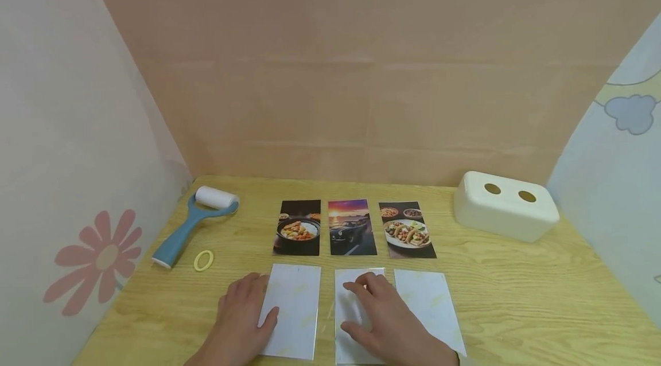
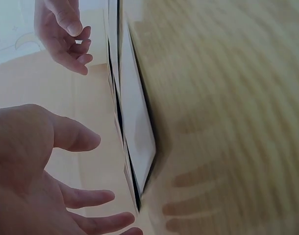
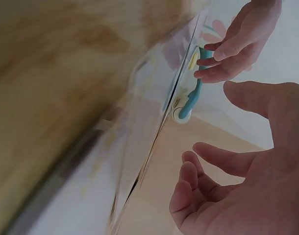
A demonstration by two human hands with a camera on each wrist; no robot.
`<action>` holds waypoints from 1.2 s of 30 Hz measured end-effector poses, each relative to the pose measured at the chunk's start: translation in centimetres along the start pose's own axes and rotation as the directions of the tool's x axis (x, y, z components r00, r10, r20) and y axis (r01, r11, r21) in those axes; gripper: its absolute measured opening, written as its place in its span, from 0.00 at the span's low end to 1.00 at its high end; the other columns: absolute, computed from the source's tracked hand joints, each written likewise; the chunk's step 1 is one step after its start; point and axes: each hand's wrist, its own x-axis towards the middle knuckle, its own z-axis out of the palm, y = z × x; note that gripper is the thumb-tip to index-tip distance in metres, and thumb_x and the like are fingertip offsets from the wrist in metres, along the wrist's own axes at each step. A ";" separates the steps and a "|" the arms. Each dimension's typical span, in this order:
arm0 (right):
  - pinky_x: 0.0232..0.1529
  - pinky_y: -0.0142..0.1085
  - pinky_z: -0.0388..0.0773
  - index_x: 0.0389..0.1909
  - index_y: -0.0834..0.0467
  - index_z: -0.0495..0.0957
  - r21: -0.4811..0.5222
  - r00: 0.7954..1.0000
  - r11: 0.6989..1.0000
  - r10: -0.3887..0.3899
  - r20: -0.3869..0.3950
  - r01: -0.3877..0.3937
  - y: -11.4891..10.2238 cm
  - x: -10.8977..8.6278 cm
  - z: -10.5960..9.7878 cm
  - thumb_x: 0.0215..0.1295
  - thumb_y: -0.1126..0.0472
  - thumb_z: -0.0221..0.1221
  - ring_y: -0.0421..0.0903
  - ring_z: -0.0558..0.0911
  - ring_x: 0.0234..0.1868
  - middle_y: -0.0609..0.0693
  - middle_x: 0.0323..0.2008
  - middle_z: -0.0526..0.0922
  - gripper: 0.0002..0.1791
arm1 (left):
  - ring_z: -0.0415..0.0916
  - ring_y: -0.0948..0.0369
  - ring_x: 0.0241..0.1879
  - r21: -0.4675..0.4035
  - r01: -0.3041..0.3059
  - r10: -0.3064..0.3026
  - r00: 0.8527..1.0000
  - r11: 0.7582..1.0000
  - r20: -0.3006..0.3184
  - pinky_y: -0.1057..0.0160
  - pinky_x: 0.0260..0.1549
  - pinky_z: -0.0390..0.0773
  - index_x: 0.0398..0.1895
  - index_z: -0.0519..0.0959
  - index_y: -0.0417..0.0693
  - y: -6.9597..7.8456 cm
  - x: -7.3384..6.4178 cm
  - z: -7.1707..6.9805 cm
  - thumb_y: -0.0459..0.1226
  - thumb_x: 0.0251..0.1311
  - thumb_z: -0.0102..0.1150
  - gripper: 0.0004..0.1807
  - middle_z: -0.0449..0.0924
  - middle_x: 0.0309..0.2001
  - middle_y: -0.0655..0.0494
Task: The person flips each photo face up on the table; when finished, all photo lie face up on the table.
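Observation:
Three white rectangular cards lie in a row near me: a left card (image 1: pixel 292 311), a middle card (image 1: pixel 345 308) and a right card (image 1: pixel 431 303). The middle one has a clear, glossy border. My left hand (image 1: pixel 240 314) is over the left card's outer edge, fingers relaxed and thumb above the card; the left wrist view (image 2: pixel 27 171) shows nothing in it. Over the middle card hovers my right hand (image 1: pixel 384 320), its fingers loosely bent and thumb apart. No held object shows in the right wrist view of that hand (image 3: pixel 247 176).
Behind the cards lie prints of a rice bowl (image 1: pixel 298 230), a car at sunset (image 1: pixel 353 228) and tacks of tacos (image 1: pixel 407 233). A blue-handled roller (image 1: pixel 188 225) and a yellow ring (image 1: pixel 203 260) are left. A cream box with two holes (image 1: pixel 506 208) stands right.

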 end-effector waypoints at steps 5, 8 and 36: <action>0.46 0.37 0.72 0.60 0.56 0.79 -0.017 0.998 0.999 -0.037 0.047 0.038 -1.0 0.5 0.5 0.62 0.43 0.68 0.41 0.68 0.45 0.41 0.47 0.71 0.30 | 0.65 0.37 0.60 0.024 0.041 -0.042 0.999 0.999 0.032 0.35 0.50 0.67 0.60 0.74 0.35 -0.7 -0.3 0.0 0.43 0.58 0.69 0.30 0.70 0.60 0.37; 0.47 0.38 0.72 0.60 0.56 0.78 -0.061 0.995 0.996 -0.066 0.081 0.071 -1.5 0.8 0.8 0.60 0.42 0.69 0.42 0.69 0.46 0.43 0.47 0.71 0.32 | 0.64 0.36 0.60 0.033 0.065 -0.067 0.996 0.997 0.064 0.33 0.52 0.66 0.60 0.74 0.35 -1.0 -0.5 0.1 0.44 0.58 0.69 0.31 0.70 0.60 0.35; 0.45 0.38 0.68 0.51 0.56 0.80 -0.199 0.974 0.975 -0.054 0.219 0.098 -4.2 2.3 2.5 0.55 0.34 0.68 0.43 0.69 0.43 0.45 0.44 0.72 0.33 | 0.60 0.35 0.60 0.011 0.057 -0.057 0.995 0.998 0.083 0.32 0.49 0.65 0.55 0.79 0.37 -1.5 -1.9 1.0 0.48 0.60 0.67 0.27 0.67 0.62 0.34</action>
